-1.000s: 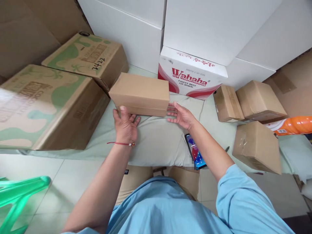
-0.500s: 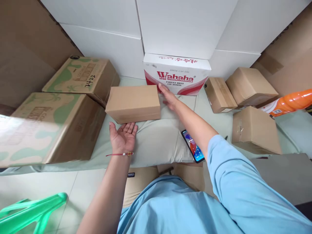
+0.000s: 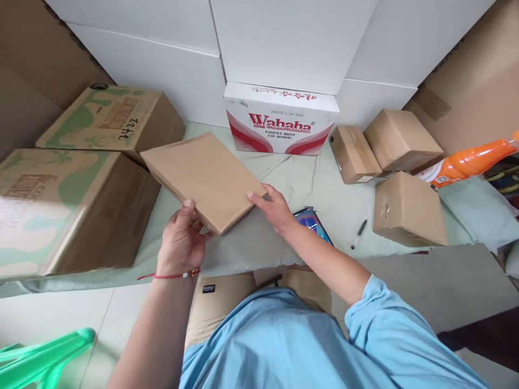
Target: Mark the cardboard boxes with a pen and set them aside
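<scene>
The plain brown carton [image 3: 203,178] is held tilted above the pale green sheet [image 3: 324,189], one broad face turned up. The left hand [image 3: 180,243] is closed on its near corner, thumb on top; the right hand [image 3: 273,208] is clamped on the right-hand corner. Judged light and stiff: it is carried by two corners without sagging. Smooth faces may slip, so edges and corners are the better hold. Just beside the right wrist a phone [image 3: 310,220] is seen; a pen [image 3: 359,234] lies further right; a Wahaha box [image 3: 279,121] stands behind.
</scene>
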Available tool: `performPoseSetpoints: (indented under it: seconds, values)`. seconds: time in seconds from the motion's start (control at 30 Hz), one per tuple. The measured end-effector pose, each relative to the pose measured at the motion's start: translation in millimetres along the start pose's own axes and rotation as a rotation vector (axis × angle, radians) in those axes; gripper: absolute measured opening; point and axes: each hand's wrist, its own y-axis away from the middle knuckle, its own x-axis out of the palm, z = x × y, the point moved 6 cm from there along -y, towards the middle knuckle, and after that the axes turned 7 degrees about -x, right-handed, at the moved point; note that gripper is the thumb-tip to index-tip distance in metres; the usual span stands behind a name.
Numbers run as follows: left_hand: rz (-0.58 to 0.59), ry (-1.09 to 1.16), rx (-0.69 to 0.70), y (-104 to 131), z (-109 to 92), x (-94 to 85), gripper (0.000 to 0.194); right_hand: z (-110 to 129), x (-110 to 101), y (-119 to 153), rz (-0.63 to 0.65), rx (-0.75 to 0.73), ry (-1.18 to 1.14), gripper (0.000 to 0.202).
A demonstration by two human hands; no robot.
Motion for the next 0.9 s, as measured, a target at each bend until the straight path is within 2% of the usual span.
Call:
performPoseSetpoints:
  seconds: [0.1,0.27,0.4,0.47,0.53,0.63,0.67,0.73,0.8,0.9]
  values:
    - [0.098,-0.046,-0.001,18.2,-1.7,8.7,0.064,-0.5,-9.4,17.5,-0.072,-0.034,-0.048,0.061]
    - [0.138,-0.013,0.082,42.7,-0.2,19.0,0.059,3.9,-13.0,46.5,-0.111,0.031,-0.213,0.077]
    - [0.233,0.04,0.151,62.3,8.3,35.9,0.058,9.3,-15.0,77.0,-0.029,0.188,-0.382,0.084]
    - [0.296,0.021,0.21,74.0,11.9,48.1,0.06,12.4,-18.4,89.4,0.007,0.207,-0.425,0.084]
    - [0.373,-0.037,0.256,85.1,14.9,61.4,0.069,15.9,-29.5,98.3,-0.031,0.191,-0.398,0.082]
    - [0.462,-0.156,0.218,94.2,19.8,73.3,0.089,32.4,-68.5,106.5,-0.188,0.093,-0.23,0.078]
    - [0.487,-0.198,0.18,95.1,21.3,73.7,0.089,43.3,-87.6,107.7,-0.237,0.035,-0.147,0.079]
    - [0.525,-0.295,0.098,94.0,23.4,67.3,0.076,70.8,-131.9,106.7,-0.301,-0.102,0.026,0.083]
    - [0.527,-0.413,0.031,89.3,25.3,50.7,0.06,96.7,-183.9,100.8,-0.397,-0.193,0.135,0.082]
    - [0.394,-0.524,-0.033,76.5,28.4,8.9,0.054,115.0,-258.8,80.8,-0.568,-0.112,0.109,0.074]
